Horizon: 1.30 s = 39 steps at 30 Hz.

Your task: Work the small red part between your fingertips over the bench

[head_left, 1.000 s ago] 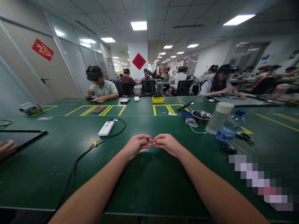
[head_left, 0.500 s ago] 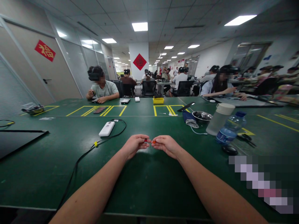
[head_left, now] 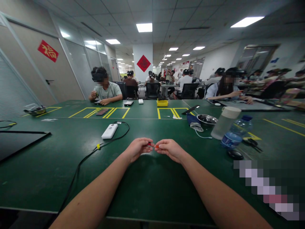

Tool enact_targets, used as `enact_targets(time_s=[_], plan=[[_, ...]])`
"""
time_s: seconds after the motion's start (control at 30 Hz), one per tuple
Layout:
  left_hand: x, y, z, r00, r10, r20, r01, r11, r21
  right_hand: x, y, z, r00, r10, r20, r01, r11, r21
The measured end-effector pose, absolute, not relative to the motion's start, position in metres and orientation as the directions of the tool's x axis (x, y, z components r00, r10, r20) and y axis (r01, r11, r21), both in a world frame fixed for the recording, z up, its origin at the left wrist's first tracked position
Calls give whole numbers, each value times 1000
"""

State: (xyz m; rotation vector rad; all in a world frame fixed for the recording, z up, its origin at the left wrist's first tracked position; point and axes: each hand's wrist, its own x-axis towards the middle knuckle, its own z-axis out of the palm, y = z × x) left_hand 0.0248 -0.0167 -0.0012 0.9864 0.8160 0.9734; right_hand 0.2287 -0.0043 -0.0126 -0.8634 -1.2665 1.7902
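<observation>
My left hand [head_left: 139, 149] pinches a small red piece [head_left: 149, 144] between thumb and fingers; its kind is too small to make out. Facing it, my right hand [head_left: 171, 149] is closed on a small orange piece [head_left: 157, 146], mostly covered by the fingertips. The fingertips of both hands nearly meet above the green table [head_left: 152, 190]. A white power bank [head_left: 110, 131] with a black cable lies to the left of my left hand.
On the right stand a frosted bottle [head_left: 225, 124], a blue-capped water bottle [head_left: 235, 133], a metal bowl [head_left: 206, 119] and a black mouse [head_left: 235, 155]. A yellow box [head_left: 162, 103] sits further back. A person [head_left: 106, 87] works across the table at left, another person [head_left: 228, 86] at right.
Both hands hold nearly the same pose, each still gripping its small piece. The view has shifted very slightly.
</observation>
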Motion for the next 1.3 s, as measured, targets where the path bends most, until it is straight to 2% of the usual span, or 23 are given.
enact_targets(time_s=[0.37, 0.7, 0.93, 1.13, 1.3], plan=[[49, -30, -2, 412, 908, -73, -314, 217, 924, 242, 3, -7, -461, 887, -25, -249, -156, -956], [54, -28, -10, 402, 913, -64, -333, 211, 919, 245, 8, -15, -420, 904, -78, -215, -182, -960], [52, -28, -10, 409, 911, -55, -225, 159, 961, 245, 4, -7, -428, 903, -43, -239, -159, -958], [54, -32, -5, 401, 914, -61, -250, 173, 953, 245, 3, -4, -428, 903, -51, -266, -180, -947], [54, -30, -8, 391, 917, -83, -260, 196, 946, 244, 3, -6, -440, 894, -83, -223, -199, -954]])
